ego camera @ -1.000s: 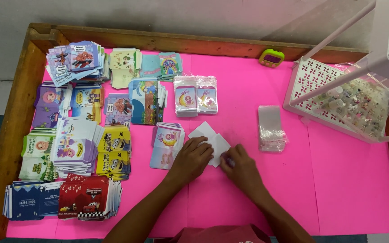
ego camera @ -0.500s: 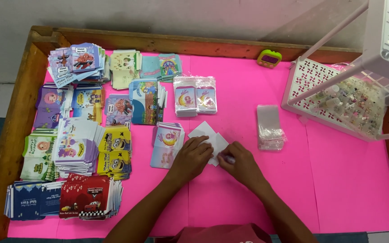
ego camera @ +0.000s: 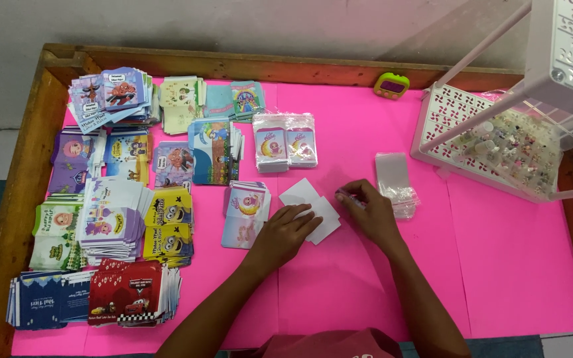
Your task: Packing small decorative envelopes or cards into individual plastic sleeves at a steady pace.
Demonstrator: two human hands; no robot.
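My left hand (ego camera: 288, 233) lies flat on a few white cards (ego camera: 310, 207) in the middle of the pink table cover (ego camera: 499, 265), fingers resting on their near edge. My right hand (ego camera: 371, 211) sits to the right of the cards, fingers pinched on a small pink item (ego camera: 349, 196) beside a stack of clear plastic sleeves (ego camera: 394, 184). A pile of pink cartoon envelopes (ego camera: 245, 212) lies just left of my left hand.
Several stacks of colourful printed envelopes (ego camera: 121, 205) fill the left half of the table. Two bagged packs (ego camera: 285, 147) lie near the middle back. A white plastic rack (ego camera: 492, 142) holding small trinkets stands at the right. A small green device (ego camera: 391, 85) sits by the wooden rim (ego camera: 14, 199).
My right hand has moved right, away from the white cards, toward the clear sleeves. My left hand stays on the cards.
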